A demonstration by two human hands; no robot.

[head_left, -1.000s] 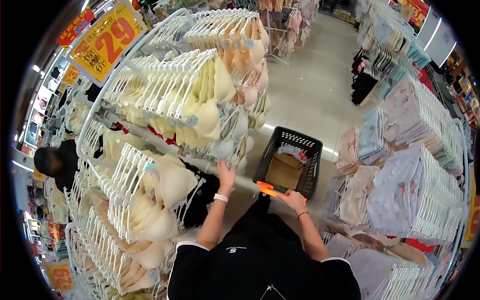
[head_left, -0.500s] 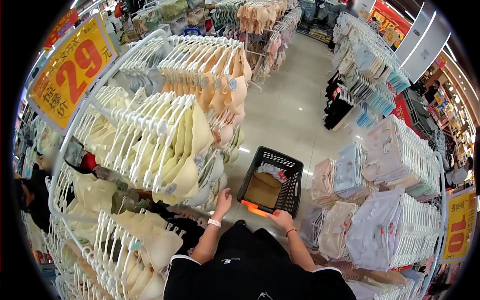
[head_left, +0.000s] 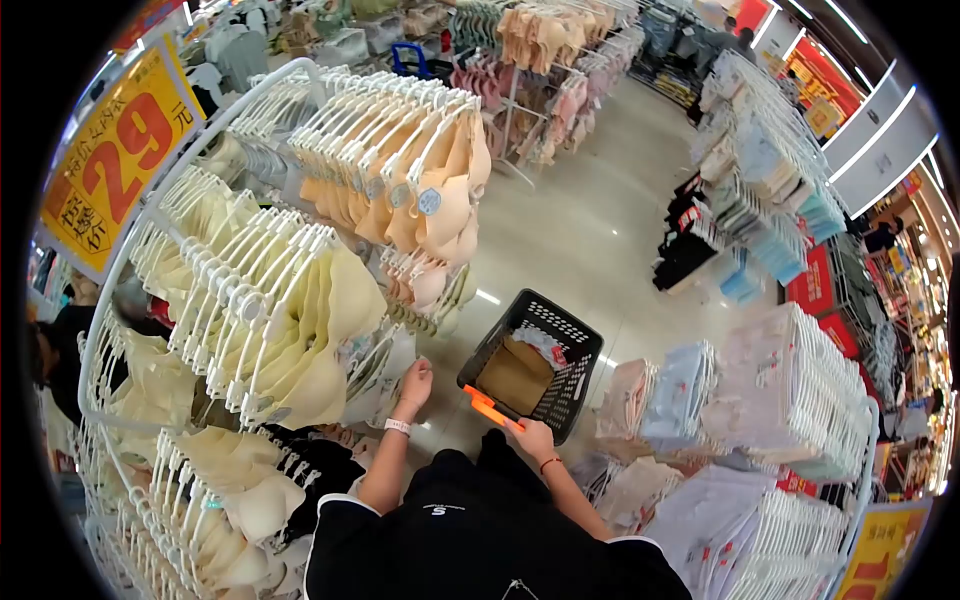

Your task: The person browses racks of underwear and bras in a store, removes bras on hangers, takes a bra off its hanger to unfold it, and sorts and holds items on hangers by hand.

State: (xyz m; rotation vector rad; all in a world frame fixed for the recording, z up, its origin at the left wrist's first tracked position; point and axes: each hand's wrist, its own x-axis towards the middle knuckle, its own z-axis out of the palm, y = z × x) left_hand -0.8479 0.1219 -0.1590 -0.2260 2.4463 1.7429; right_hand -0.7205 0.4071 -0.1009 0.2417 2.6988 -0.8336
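Note:
My right hand (head_left: 533, 438) is closed around the orange handle (head_left: 490, 407) of a black plastic shopping basket (head_left: 578, 385), which hangs tilted in front of my legs. Inside the basket lie a flat brown item (head_left: 515, 374) and a grey-white item (head_left: 541, 344) with a red mark, kinds unclear. Loosely curled, my left hand (head_left: 415, 381) hangs just right of a rack with nothing visible in it. Closest to it are pale bras (head_left: 375, 375) on white hangers; I see no clear contact. Above them hang pale yellow bras (head_left: 325, 285) and peach bras (head_left: 450, 215).
On the left, a white metal rack (head_left: 100, 330) carries a yellow price sign (head_left: 120, 155). To the right, folded pastel underwear (head_left: 750, 365) hangs in rows beside black items (head_left: 690, 245). A tiled aisle (head_left: 590, 215) runs ahead between the racks. Other people (head_left: 740, 40) stand far off.
The view has turned and moved slightly forward, so the racks sit differently in it. The basket, still in my right hand, has swung slightly left. My left hand remains beside the left rack.

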